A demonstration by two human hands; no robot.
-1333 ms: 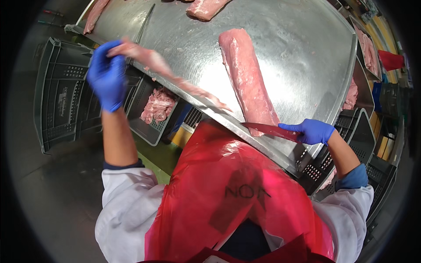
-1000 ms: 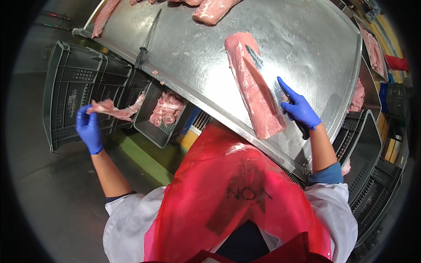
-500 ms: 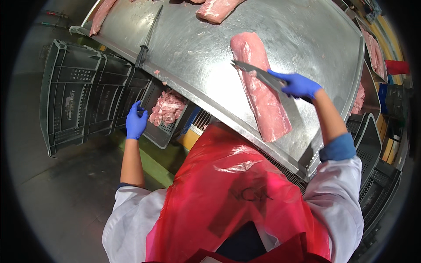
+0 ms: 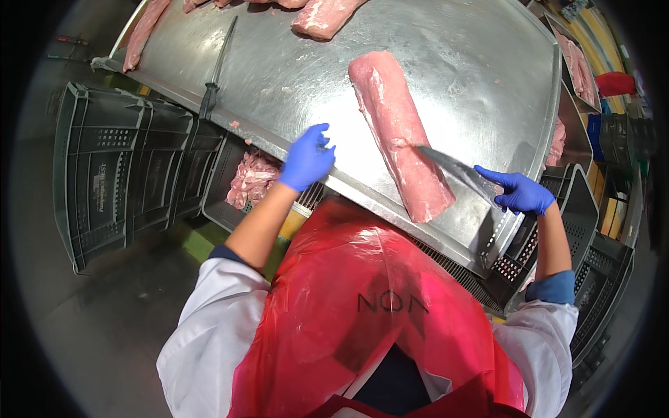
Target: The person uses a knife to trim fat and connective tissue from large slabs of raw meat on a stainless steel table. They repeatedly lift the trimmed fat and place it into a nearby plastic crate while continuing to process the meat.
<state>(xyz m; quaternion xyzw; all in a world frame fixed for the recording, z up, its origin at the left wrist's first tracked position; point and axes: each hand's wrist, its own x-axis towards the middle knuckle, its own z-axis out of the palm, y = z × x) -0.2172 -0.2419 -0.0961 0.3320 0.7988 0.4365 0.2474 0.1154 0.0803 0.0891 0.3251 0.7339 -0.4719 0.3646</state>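
Observation:
A long pink pork loin (image 4: 398, 129) lies on the steel worktable (image 4: 279, 97), running from the table's middle toward its front edge. My right hand (image 4: 523, 193), in a blue glove, is closed on a knife (image 4: 456, 168) to the right of the loin. The knife's tip reaches the loin's upper face, about halfway along it. In its own blue glove, my left hand (image 4: 309, 159) hangs over the table's front edge, left of the loin. It holds nothing, and its fingers are apart and slightly bent.
A second knife (image 4: 219, 66) rests near the table's left edge. More meat (image 4: 326, 17) lies at the far side. Below the left edge, a dark crate (image 4: 251, 182) contains meat trimmings, beside a tall grey crate (image 4: 118, 174). More crates (image 4: 578, 209) stand at the right.
My left hand has moved right and up, from over the trimmings crate to the table edge. My right hand has drawn the knife nearer and to the right along the loin.

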